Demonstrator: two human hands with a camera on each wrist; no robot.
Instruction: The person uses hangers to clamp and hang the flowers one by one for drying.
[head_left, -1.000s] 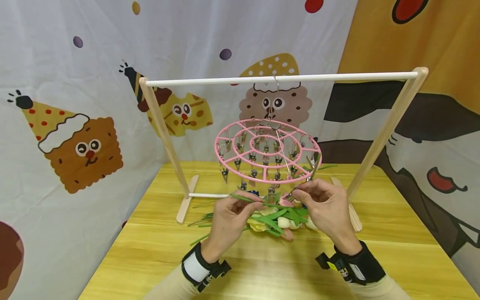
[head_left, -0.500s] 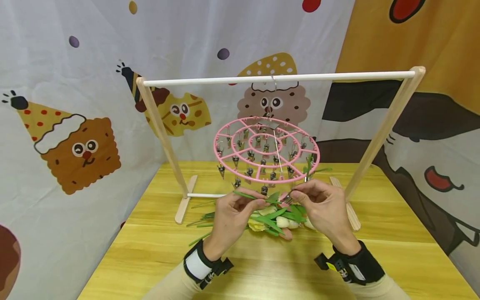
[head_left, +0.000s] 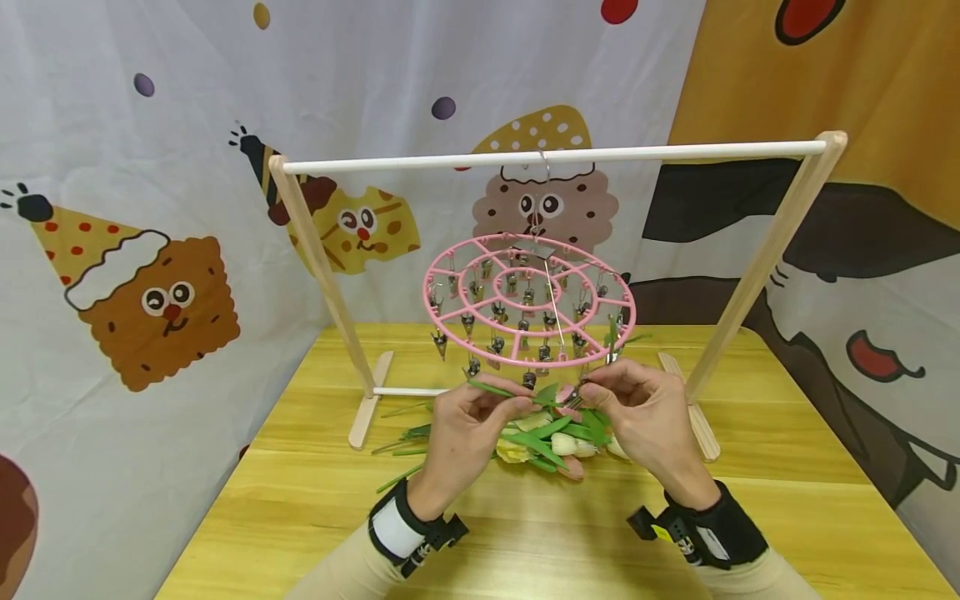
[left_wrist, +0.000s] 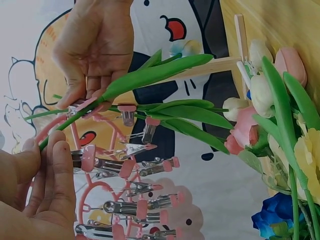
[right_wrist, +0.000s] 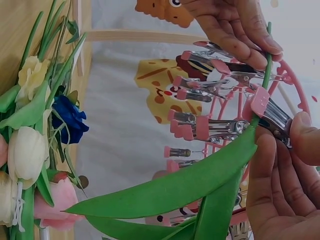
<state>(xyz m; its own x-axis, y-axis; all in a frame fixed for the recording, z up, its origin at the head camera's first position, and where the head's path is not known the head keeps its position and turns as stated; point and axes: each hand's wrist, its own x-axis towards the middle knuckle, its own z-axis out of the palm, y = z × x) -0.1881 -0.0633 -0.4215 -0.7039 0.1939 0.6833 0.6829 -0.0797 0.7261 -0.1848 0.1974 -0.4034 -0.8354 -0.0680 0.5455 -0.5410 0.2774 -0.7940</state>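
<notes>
My left hand (head_left: 465,433) pinches a thin green flower stem (right_wrist: 268,67) between thumb and fingers. Long green leaves (right_wrist: 170,192) hang from that stem. My right hand (head_left: 652,417) pinches a metal clip with pink tips (right_wrist: 275,120), whose tip lies across the stem just above the leaves. The clip belongs to a round pink hanger (head_left: 427,293), from which several similar clips dangle. Another green stem (head_left: 612,333) stands upright at the hanger's right side, close to my right fingers. The head of the held flower cannot be told apart from the flowers behind it.
The hanger hooks over a white rod (head_left: 420,161) on a wooden stand (head_left: 761,267). Beneath it, a pile of artificial flowers (head_left: 513,451) lies on the wooden table (head_left: 540,533), including white and pink tulips and a blue flower (right_wrist: 70,117).
The held stem and leaf have turned slightly, the leaf now showing near the clip. The clip in my right hand has shifted a little, and the hanger swings slightly left. Both hands keep their grip.
</notes>
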